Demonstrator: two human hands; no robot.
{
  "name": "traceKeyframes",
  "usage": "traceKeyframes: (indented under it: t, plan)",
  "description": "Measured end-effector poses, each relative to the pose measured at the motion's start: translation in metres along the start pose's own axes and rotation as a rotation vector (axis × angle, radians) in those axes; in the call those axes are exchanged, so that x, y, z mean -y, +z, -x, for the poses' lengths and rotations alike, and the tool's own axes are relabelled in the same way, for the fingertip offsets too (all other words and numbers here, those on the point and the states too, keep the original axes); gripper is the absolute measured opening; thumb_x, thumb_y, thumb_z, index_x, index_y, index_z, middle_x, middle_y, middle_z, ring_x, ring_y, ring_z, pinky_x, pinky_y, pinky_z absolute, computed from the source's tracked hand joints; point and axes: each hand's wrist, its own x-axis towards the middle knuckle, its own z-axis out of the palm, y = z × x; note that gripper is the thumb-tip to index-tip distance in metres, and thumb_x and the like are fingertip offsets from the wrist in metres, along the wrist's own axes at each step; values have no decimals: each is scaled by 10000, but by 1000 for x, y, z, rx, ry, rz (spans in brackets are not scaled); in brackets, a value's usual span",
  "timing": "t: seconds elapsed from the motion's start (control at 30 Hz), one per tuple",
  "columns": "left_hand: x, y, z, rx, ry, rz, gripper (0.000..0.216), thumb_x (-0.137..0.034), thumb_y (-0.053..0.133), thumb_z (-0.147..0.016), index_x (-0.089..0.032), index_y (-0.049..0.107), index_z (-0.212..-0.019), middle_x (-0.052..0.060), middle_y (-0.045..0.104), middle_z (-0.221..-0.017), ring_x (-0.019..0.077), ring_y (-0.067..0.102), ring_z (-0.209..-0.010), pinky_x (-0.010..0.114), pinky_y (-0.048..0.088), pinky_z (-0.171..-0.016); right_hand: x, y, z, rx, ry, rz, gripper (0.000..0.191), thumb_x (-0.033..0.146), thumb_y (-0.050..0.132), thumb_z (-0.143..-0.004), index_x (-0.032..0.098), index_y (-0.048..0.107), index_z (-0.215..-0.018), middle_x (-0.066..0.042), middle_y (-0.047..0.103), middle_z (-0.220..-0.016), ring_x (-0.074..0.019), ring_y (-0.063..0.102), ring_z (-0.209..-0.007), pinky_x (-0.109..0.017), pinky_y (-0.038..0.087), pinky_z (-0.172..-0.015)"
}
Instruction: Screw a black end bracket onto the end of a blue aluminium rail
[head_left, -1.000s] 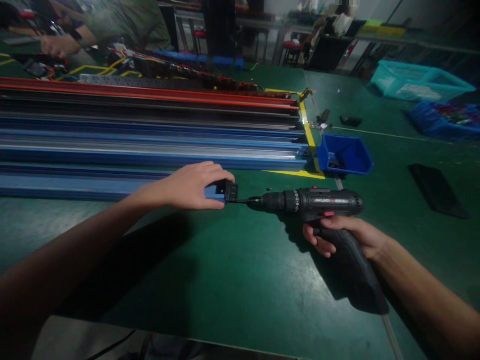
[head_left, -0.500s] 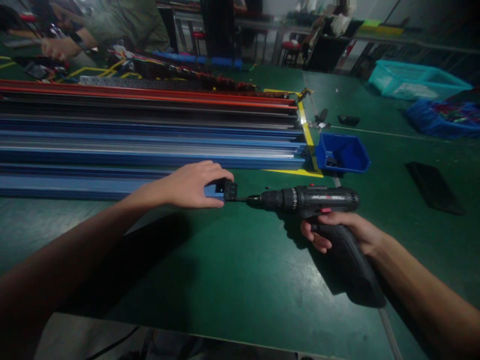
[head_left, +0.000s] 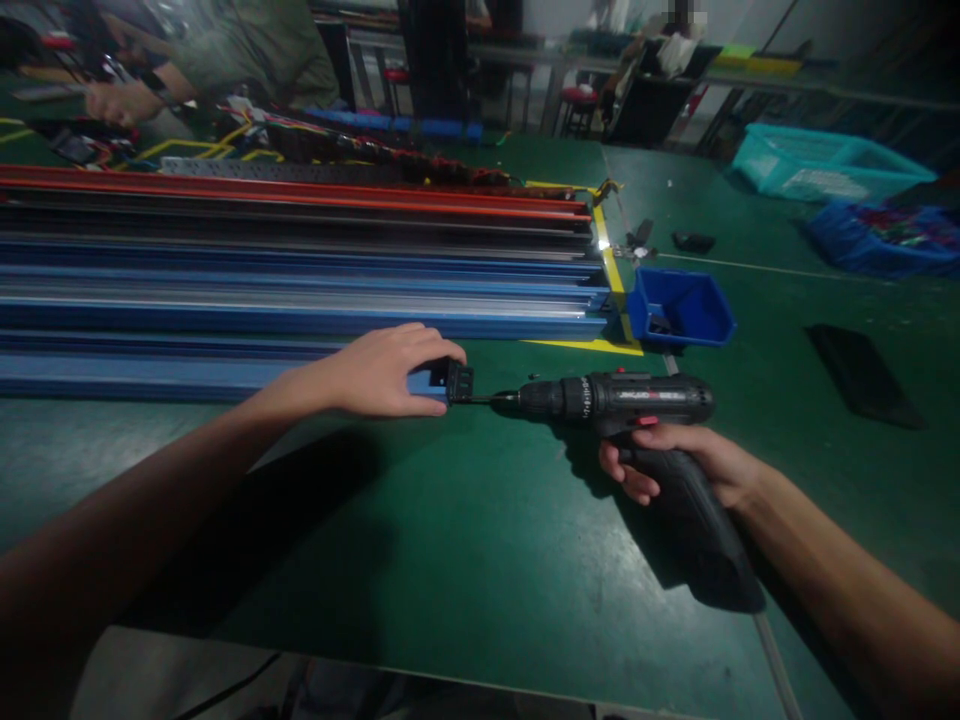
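Both hands flat-out: L hand on rail end, R hand w/ drill.

1. The left arm reached forward from the lower left, bare and nearly straight, forearm low over the worktop.
2. The left hand lay palm down, fingers curled over and thumb underneath, closed in a grip at its fingertips.
3. The right arm came in from the lower right, forearm angled up and inward.
4. The right hand was wrapped around a handle, knuckles turned away, fingertips showing on the left side.
5. The two hands were apart, roughly level with each other.
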Motion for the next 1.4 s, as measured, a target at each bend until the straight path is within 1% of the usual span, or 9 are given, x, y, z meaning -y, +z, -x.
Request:
traceKeyframes:
  t: [0.1,0.3,0.53,0.67,0.8,0.97,1.2,1.4]
  plan:
    - [0,0,0,14,-13,-1,616,-624,719,-964,-277,636,-1466,102,693,-1414,318,623,-1271,420,451,-1078,0,0,0,0,-2,-12,322,333,742,-1019,37,835,-1104,-142,767,-996,-129,694,-706,-257,618,-725]
    - [0,0,0,-9,16,-7,592,-611,721,-971,-272,640,-1450,98,700,-1376,309,630,-1247,409,455,-1048,1,1,0,-10,16,-11,320,340,755,-1018,39,830,-1099,-137,759,-991,-130,684,-711,-261,614,-734]
    - [0,0,1,-3,14,-8,593,-611,719,-975,-272,632,-1454,100,695,-1371,307,631,-1239,405,456,-1031,1,2,0,-16,0,-3,331,351,753,-1013,43,846,-1094,-138,773,-987,-133,694,-701,-260,622,-726]
    - [1,1,0,3,2,-4,602,-610,728,-964,-284,632,-1460,96,695,-1375,309,629,-1242,406,456,-1040,2,4,0,-23,12,-20,311,330,767,-1009,39,846,-1086,-135,777,-979,-135,711,-713,-259,627,-738]
    - [0,1,0,1,7,-5,600,-612,721,-969,-286,627,-1464,96,694,-1399,309,625,-1265,407,452,-1062,2,3,-1,-2,-1,-29,315,318,747,-1022,29,843,-1104,-137,780,-987,-134,723,-723,-259,638,-747]
    - [-1,0,0,4,2,-2,606,-625,712,-970,-286,632,-1466,95,696,-1400,308,627,-1258,401,453,-1058,1,1,0,15,5,-25,305,329,751,-1026,47,833,-1111,-125,783,-999,-120,710,-723,-254,642,-748]
    - [-2,-1,0,2,-3,-15,602,-627,715,-959,-281,641,-1446,96,700,-1365,304,632,-1228,405,459,-1040,0,-2,0,-16,14,0,313,357,774,-1016,62,815,-1112,-122,771,-997,-120,680,-708,-275,640,-734]
    - [0,0,0,1,3,-13,597,-625,715,-964,-285,635,-1449,91,695,-1376,302,628,-1240,393,457,-1040,1,-1,-1,-18,21,6,325,373,784,-1004,65,825,-1098,-115,769,-989,-120,680,-704,-267,634,-728]
